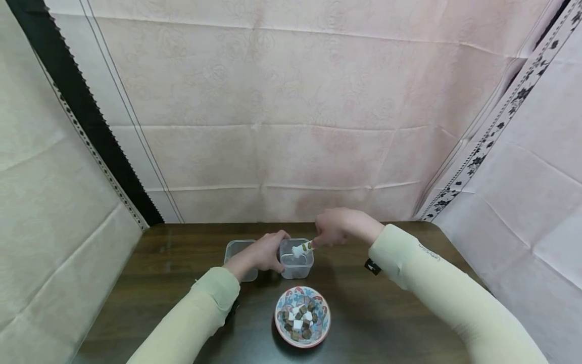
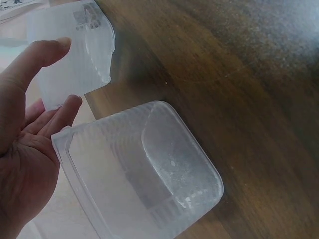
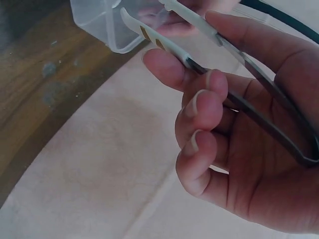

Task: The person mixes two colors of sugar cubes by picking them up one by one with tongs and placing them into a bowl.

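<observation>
My right hand holds small tongs with metal arms and pale, gold-striped tips. Those tips stand apart over the right clear plastic container; whether anything lies between them is hard to tell. My left hand grips that container's left side, its thumb on the near side and fingers on the far side. Under the left wrist sits a second clear container, partly hidden by the hand in the head view. Nearer me, a patterned bowl holds several white and brown cubes.
Everything stands on a dark wooden table. A pale cloth wall rises behind its far edge, with cloth panels at the left and right. A small black tag hangs at the right sleeve.
</observation>
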A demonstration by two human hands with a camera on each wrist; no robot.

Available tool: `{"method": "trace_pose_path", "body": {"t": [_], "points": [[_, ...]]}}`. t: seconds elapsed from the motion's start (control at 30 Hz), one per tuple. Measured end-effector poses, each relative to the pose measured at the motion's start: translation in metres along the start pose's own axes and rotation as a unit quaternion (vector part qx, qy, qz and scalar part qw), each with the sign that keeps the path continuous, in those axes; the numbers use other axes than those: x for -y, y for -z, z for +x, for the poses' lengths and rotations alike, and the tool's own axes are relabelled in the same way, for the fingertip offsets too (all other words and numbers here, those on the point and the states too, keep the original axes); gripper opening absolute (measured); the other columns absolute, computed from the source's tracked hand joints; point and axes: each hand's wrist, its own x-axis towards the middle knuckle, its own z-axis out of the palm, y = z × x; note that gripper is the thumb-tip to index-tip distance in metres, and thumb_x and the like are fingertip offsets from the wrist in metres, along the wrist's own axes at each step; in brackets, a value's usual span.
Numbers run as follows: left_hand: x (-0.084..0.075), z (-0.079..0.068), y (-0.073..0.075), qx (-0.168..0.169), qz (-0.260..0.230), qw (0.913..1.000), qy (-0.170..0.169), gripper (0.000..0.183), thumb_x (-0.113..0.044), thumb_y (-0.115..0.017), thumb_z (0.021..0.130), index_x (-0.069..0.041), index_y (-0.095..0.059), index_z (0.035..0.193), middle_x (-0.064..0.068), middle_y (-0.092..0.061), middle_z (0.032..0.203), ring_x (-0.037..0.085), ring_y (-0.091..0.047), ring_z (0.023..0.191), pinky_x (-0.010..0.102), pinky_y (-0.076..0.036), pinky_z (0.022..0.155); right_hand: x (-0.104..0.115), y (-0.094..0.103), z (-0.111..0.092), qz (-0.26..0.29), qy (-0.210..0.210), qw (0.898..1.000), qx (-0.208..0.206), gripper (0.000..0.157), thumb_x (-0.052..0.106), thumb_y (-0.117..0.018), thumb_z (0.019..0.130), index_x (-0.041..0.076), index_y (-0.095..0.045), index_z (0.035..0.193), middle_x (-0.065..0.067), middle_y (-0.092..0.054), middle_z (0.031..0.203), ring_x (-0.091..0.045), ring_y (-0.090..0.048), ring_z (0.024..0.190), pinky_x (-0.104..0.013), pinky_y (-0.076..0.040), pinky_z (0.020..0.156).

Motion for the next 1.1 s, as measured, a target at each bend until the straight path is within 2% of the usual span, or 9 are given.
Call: {"method": "trace_pose_path", "body": {"t": [0.13,0.33,0.43,0.6,0.9,1.1], "points": [[0.000,0.001,0.001,0.002,0.001,1.0000,-0.004,0.078,-0.011,-0.094,0.081,-0.006,-0.052,0.146,0.015,-0.064,0.139,0.027,-0.058,0.119,0.047,-0.055,0.104,0.002,-0.001,0.012,0.014,-0.017,0.999,0.036,0.047,0.044,-0.069,0.103,0.010,-0.069,0.069,0.000,-0.062,0.058,-0.012,-0.049,0.045,-0.025,-0.040,0.045],[0.001,0.002,0.002,0.001,0.011,0.9999,-0.010,0.079,-0.013,-0.095,0.080,-0.006,-0.053,0.146,0.014,-0.064,0.141,0.029,-0.058,0.125,0.047,-0.054,0.106,0.010,0.001,0.029,0.025,-0.057,0.995,0.081,0.046,0.045,-0.071,0.102,0.000,-0.078,0.092,-0.002,-0.062,0.063,-0.013,-0.047,0.048,-0.026,-0.038,0.045],[0.001,0.002,0.002,-0.001,0.017,0.9998,-0.015,0.079,-0.013,-0.095,0.079,-0.005,-0.053,0.146,0.014,-0.064,0.141,0.031,-0.058,0.129,0.047,-0.053,0.108,0.014,0.004,0.035,0.022,-0.068,0.992,0.107,0.049,0.047,-0.072,0.101,0.000,-0.079,0.090,0.000,-0.060,0.063,-0.013,-0.046,0.049,-0.026,-0.036,0.046],[0.000,0.002,0.003,0.001,0.023,0.9996,-0.016,0.079,-0.013,-0.095,0.080,-0.006,-0.053,0.146,0.013,-0.064,0.139,0.032,-0.057,0.130,0.047,-0.053,0.107,0.021,0.008,0.041,0.003,-0.062,0.988,0.139,0.050,0.048,-0.072,0.101,0.004,-0.076,0.076,0.000,-0.061,0.063,-0.012,-0.044,0.049,-0.025,-0.035,0.046],[-0.001,0.001,0.003,0.008,0.019,0.9998,-0.005,0.079,-0.014,-0.094,0.082,-0.008,-0.051,0.148,0.012,-0.066,0.134,0.027,-0.060,0.119,0.046,-0.056,0.099,0.029,0.004,0.047,0.009,-0.092,0.985,0.142,0.038,0.045,-0.076,0.097,0.008,-0.078,0.089,-0.001,-0.069,0.071,-0.013,-0.048,0.052,-0.026,-0.036,0.048],[0.001,0.002,0.002,0.009,0.023,0.9997,-0.005,0.079,-0.015,-0.095,0.081,-0.007,-0.051,0.148,0.012,-0.066,0.134,0.027,-0.060,0.120,0.046,-0.056,0.100,0.031,0.001,0.048,0.002,-0.084,0.986,0.142,0.033,0.037,-0.075,0.098,0.004,-0.079,0.100,0.000,-0.066,0.068,-0.012,-0.048,0.052,-0.025,-0.035,0.048]]}}
